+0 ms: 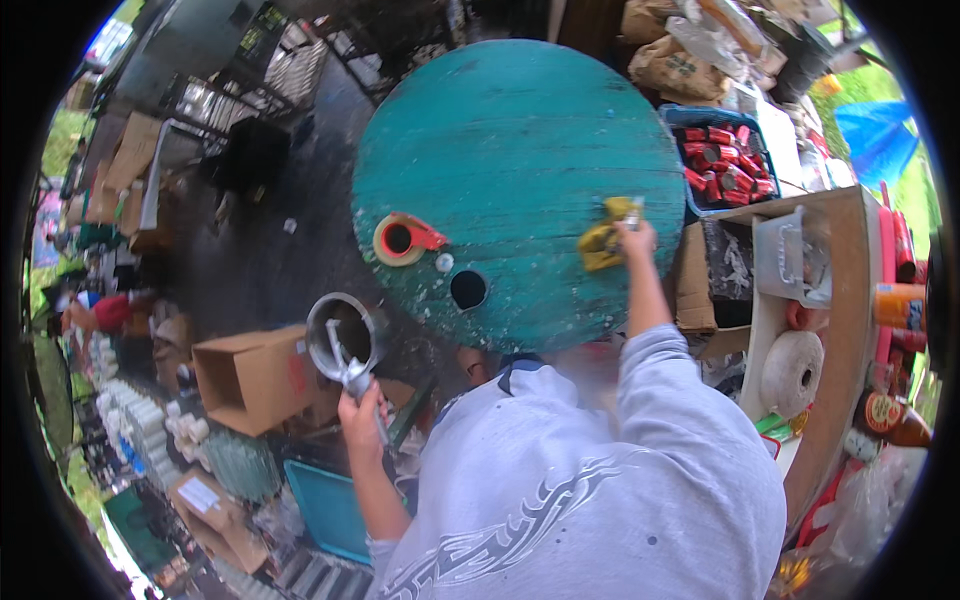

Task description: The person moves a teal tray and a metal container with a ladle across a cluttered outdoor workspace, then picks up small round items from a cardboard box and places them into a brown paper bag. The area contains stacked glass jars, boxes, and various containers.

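Note:
My left hand (361,420) is closed around the grey handle of a metal tool (358,381), left of the round table. Its upper end overlaps an open metal cylinder (313,341); whether the two are joined cannot be told. A pale T-shaped piece shows against the cylinder's dark inside. Over the right side of the teal wooden table (510,135), my right hand (637,240) grips a crumpled yellow cloth (602,247). Something small and shiny, blurred, shows at those fingers. A red tape dispenser with a roll of tape (397,240) and a small white round object (444,262) lie on the table's left part.
A dark round opening (469,290) is near the table's front edge. Right of the table stand a blue crate (675,116) of red cans and a wooden shelf unit (840,240). An open cardboard box (262,375) and a teal tray (330,510) are at left.

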The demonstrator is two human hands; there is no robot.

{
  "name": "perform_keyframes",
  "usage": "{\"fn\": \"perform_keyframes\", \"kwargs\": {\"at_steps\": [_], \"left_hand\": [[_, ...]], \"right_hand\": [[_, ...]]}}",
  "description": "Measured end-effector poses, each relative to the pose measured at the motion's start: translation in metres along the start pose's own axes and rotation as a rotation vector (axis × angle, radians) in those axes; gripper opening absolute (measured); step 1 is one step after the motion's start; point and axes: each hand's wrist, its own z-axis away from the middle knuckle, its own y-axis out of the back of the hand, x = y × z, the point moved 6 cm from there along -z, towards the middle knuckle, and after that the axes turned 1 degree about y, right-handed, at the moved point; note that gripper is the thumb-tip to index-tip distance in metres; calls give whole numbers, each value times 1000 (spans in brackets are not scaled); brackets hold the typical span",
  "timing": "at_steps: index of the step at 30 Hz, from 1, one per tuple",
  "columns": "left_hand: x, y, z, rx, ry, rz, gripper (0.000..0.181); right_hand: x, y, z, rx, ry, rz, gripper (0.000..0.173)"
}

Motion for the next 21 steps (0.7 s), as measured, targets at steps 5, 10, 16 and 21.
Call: {"fn": "perform_keyframes", "kwargs": {"at_steps": [5, 10, 16, 21], "left_hand": [[11, -15, -13, -80, 0, -93, 25], [15, -12, -13, -71, -35, -89, 22], [11, 12, -13, -22, -90, -96, 24], [6, 29, -2, 68, -63, -82, 25]], "right_hand": [[-3, 57, -6, 184, 108, 736, 53], [-93, -39, 115, -248, 844, 761, 98], [-148, -151, 279, -801, 1177, 148, 100], [-153, -143, 236, -586, 841, -16, 82]]}}
